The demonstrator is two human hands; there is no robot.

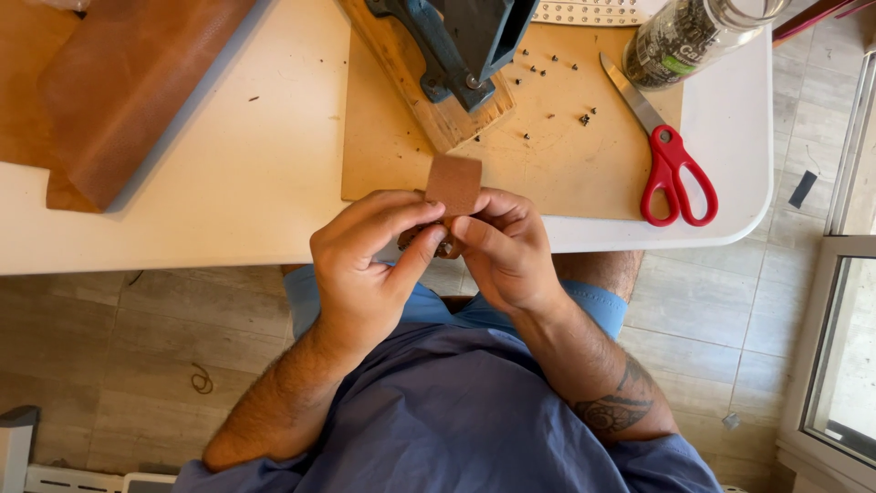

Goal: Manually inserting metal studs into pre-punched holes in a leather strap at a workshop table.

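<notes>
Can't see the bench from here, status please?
Left hand and right hand both pinch small brown leather piece. Red scissors lie apart. Nothing blocking.

1. White table (228, 183) fills the top of the view, rounded corner at the right, its near edge running straight across.
2. On it lies a tan board (566, 173) (scuffed and dotted with tiny dark specks), flat and square to the table edge.
3. Below, a floor (137, 338) of pale beige-grey tiles, wood-grain streaks, thin grout lines.
4. On the right, a white window frame (835, 310) with glass; daylight comes in bright here.
5. A small dark scrap (803, 189) lies on the tiles near that frame.
6. A thin curl of cord (201, 379) rests on the floor at the left.
</notes>
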